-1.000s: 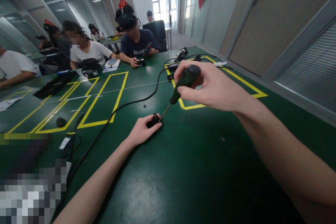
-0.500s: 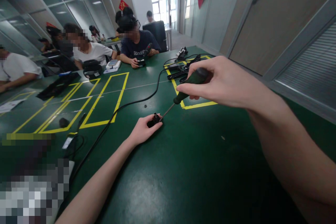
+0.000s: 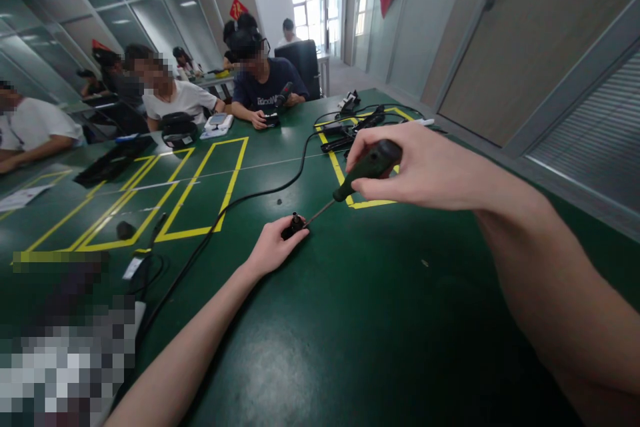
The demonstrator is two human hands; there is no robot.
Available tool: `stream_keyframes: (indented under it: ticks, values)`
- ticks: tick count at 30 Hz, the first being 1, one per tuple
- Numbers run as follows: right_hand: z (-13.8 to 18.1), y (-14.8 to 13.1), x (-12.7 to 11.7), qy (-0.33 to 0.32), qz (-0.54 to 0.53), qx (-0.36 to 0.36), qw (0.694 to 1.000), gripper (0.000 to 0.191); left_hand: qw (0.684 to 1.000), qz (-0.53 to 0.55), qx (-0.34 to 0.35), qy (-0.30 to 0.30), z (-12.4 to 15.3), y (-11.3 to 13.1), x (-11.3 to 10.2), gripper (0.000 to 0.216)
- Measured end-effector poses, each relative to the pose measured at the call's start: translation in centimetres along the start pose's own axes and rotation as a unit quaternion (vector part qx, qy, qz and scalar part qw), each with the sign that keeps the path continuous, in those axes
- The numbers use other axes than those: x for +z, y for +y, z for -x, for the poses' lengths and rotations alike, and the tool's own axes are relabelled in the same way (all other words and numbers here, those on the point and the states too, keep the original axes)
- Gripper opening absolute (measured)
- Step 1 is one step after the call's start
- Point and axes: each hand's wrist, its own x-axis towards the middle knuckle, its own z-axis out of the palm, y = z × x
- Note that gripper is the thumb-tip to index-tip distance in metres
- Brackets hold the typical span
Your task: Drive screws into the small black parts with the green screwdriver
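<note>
My left hand is closed around a small black part resting on the green table. A short dark cylinder sticks up from the part; the rest is mostly covered by my fingers. My right hand grips the dark green handle of a screwdriver from above. Its thin metal shaft slants down to the left, and the tip meets the black part beside my left fingertips. Exactly where the tip sits is too small to make out.
Black tools and cables lie beyond my right hand by yellow tape. A black cable crosses the table on the left. A black tray lies farther left. A co-worker sits across, holding a dark tool.
My right hand has turned a little on the screwdriver handle and sits slightly lower. The left hand keeps the black part in place. The view has shifted slightly.
</note>
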Motion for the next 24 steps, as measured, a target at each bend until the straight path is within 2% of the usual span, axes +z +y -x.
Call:
stream_keyframes:
  ticks: [6,12,18,21,24]
  values:
    - [-0.7,0.4,0.8,0.058,0.015,0.046,0.997,0.033,0.999,-0.030,0.017,0.027,0.0,-0.4,0.2,0.026]
    - [-0.4,0.7,0.7,0.087,-0.004,0.061,0.994,0.018,0.998,-0.056,0.028,0.028,0.4,-0.5,0.5,0.029]
    - [-0.5,1.7,0.1,0.080,-0.019,0.085,0.993,0.017,0.993,-0.101,0.059,0.030,0.7,-0.4,0.7,0.027]
    - [-0.9,2.0,0.1,0.078,0.005,0.085,0.993,0.023,0.991,-0.122,0.057,0.021,0.8,0.0,0.8,0.018]
    - [-1.3,1.8,0.3,0.104,0.040,0.080,0.991,0.029,0.991,-0.126,0.049,0.015,0.8,0.4,0.8,0.014]
